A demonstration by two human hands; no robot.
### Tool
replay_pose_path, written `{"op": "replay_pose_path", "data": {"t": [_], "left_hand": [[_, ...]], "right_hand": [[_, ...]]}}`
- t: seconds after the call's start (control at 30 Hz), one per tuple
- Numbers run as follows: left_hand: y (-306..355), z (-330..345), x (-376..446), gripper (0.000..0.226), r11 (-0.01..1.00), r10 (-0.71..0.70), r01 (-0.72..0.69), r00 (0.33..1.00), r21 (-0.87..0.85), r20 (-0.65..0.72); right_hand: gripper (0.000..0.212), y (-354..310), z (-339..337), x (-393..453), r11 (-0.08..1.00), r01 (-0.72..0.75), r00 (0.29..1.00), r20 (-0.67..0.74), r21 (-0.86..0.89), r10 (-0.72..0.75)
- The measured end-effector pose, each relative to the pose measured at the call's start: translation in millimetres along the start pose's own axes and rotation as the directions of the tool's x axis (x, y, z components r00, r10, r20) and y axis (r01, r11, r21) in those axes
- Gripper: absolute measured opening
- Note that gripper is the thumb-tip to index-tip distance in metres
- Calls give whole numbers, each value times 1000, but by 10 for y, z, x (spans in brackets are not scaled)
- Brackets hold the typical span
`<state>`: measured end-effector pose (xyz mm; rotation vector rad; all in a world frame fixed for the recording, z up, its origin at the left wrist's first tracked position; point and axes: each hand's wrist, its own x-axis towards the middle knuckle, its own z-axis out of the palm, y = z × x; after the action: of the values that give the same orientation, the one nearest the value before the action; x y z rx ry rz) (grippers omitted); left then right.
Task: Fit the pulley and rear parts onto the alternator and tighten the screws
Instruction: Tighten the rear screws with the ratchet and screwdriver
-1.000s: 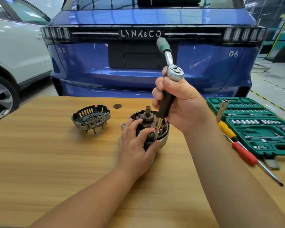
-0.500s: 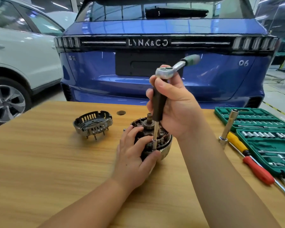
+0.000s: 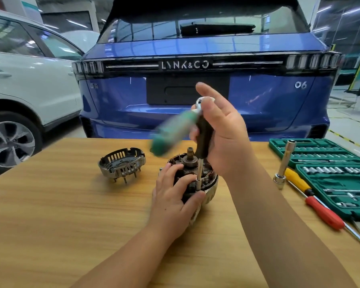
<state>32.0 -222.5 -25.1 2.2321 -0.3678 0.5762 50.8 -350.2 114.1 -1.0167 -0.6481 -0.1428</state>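
Head view, left hand steadying alternator, ratchet blurred

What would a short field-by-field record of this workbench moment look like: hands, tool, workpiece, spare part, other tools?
left hand: grips the alternator, steadying it
right hand: fingers loosely round the ratchet driver, index finger raised
tool state: shaft upright, socket tip on the alternator top; green handle blurred
spare part: rear cover, apart, left of the alternator
other tools: green socket set; red and yellow screwdriver
surface: wooden table
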Motion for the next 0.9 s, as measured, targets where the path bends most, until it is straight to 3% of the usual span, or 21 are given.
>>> {"op": "replay_pose_path", "data": {"t": [0.07,0.13,0.27,0.33,0.4,0.47,0.53,0.63,0.73,0.9], "left_hand": [[-16,-13,5,51,1000,-1,1,1000,2,23],[-28,-6,8,50,1000,-5,5,1000,9,26],[-34,13,8,52,1000,4,-4,1000,13,5],[-32,13,6,51,1000,8,-8,1000,6,-1],[-23,21,7,52,1000,12,-12,1000,6,-6],[-17,29,7,54,1000,20,-20,1000,5,-18],[-18,28,4,57,1000,23,-23,1000,11,-14],[-33,27,-1,55,999,30,-30,1000,15,-9],[-29,39,2,52,1000,30,-30,999,-1,-34],[-11,64,-8,41,999,33,-34,998,-7,-50]], "right_hand": [[36,-16,37,-18,977,42,986,-148,-207,-73],[33,-24,46,-18,962,5,974,-215,-272,-66],[35,-73,-5,-40,996,-82,995,52,21,81],[35,-58,-4,-60,999,47,991,123,-27,-43],[33,-7,12,-57,961,210,975,107,-180,-194],[37,37,20,-46,943,249,966,123,-222,-226],[42,38,8,-39,979,179,965,211,-98,-155],[49,-14,-29,-7,982,-61,937,350,179,-6],[57,-10,-37,10,993,-63,974,222,100,39],[25,-15,28,-17,969,20,986,-155,-245,-60]]}}
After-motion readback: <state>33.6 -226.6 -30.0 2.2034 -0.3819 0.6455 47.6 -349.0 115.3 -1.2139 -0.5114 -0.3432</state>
